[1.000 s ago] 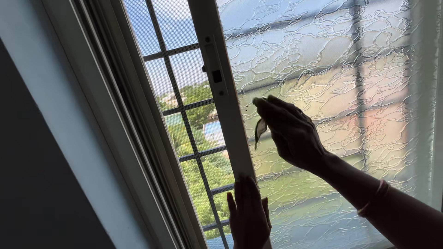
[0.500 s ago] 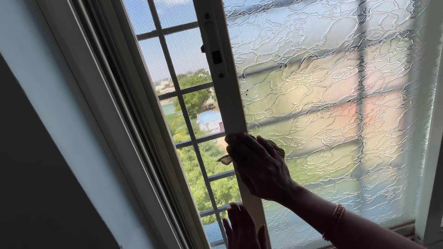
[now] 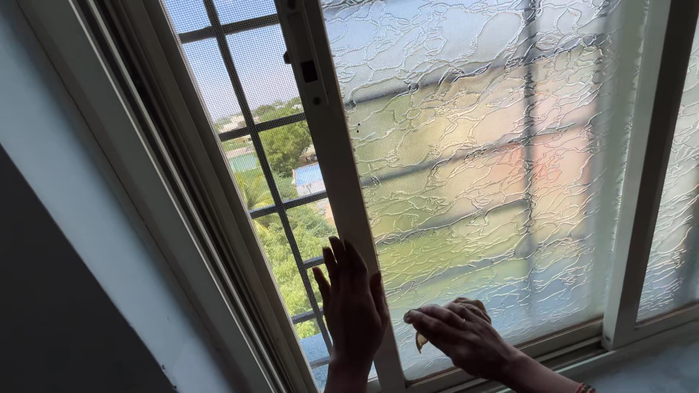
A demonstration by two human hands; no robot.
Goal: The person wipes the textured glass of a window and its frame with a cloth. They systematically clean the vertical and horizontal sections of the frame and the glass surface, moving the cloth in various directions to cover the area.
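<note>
left hand [image 3: 354, 309]: flat, fingers together, pressed on the white window sash upright [image 3: 331, 167] low down | right hand [image 3: 460, 336]: right of that upright, fingers curled on a small pale scrap [image 3: 421, 342] against the textured frosted glass pane [image 3: 473, 160] | grey metal grille [image 3: 255, 131]: left of the upright

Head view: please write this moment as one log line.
left hand: flat on window frame | right hand: small object against textured glass | outside: grille, trees
</note>
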